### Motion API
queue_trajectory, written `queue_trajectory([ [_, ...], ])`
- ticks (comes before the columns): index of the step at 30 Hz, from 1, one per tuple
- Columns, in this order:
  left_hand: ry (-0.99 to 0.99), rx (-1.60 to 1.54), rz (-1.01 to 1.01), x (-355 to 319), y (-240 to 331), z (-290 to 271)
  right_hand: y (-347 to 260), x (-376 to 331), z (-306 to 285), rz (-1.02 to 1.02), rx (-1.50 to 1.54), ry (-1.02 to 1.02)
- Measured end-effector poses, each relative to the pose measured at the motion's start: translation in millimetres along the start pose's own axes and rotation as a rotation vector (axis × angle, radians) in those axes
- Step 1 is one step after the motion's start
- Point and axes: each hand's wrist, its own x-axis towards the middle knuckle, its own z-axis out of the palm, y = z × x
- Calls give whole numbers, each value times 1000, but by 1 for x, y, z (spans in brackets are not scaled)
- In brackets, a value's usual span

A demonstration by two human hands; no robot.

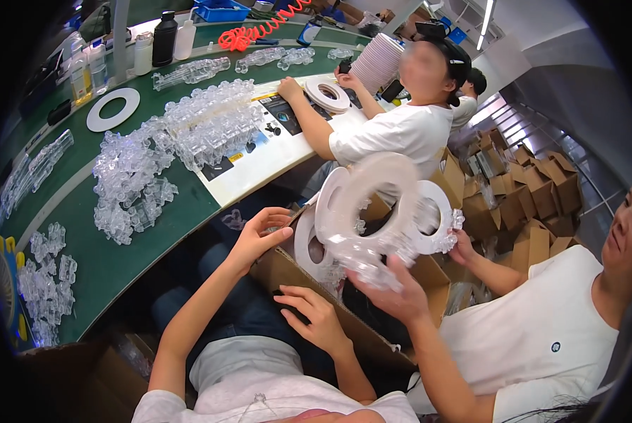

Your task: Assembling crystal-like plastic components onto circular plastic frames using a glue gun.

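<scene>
One counter (118,261): green, curved, runs along the person's left; a white sheet lies on the far part.
Cardboard box (280,271): brown, open, below the counter edge, between the person and the co-worker on the right.
Clear parts (210,123): big heaps of transparent moulded pieces on the counter, well apart from both hands.
Ring bundle (383,166): several white flat rings with clear moulded pieces clinging between them, held up in the air over the box by the co-worker's hand (393,292); the second hand is at its far side.
Ring in box (303,243): one white ring standing on edge inside the box, just under the bundle.
Left hand (263,236): raised, fingers spread wide, holding nothing; near the ring in box, just left of the bundle; contact not visible.
Right hand (319,321): spread, palm down, empty, over the near box wall, below the bundle and apart from it.
Handling: the bundle looks light; rings probably stiff, clear pieces likely brittle and slippery, and loosely hung, so they may drop off.
Grip spot: best judged at a ring rim or through the centre hole, with a palm under the clear pieces.
Blur: the bundle is smeared, exact ring count unclear.
</scene>
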Motion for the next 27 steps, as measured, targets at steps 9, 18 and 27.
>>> queue_trajectory([
  [9, -8, 146, 55, -3, -5, -2, -1, -4, -3, 16, -26, -7],
  [18, 57, 138, 38, -8, -1, -9, 0, 0, 4, 2, 11, -44],
  [27, 198, -166, -28, -12, -2, -20, 1, 1, 10, 23, 64, -72],
])
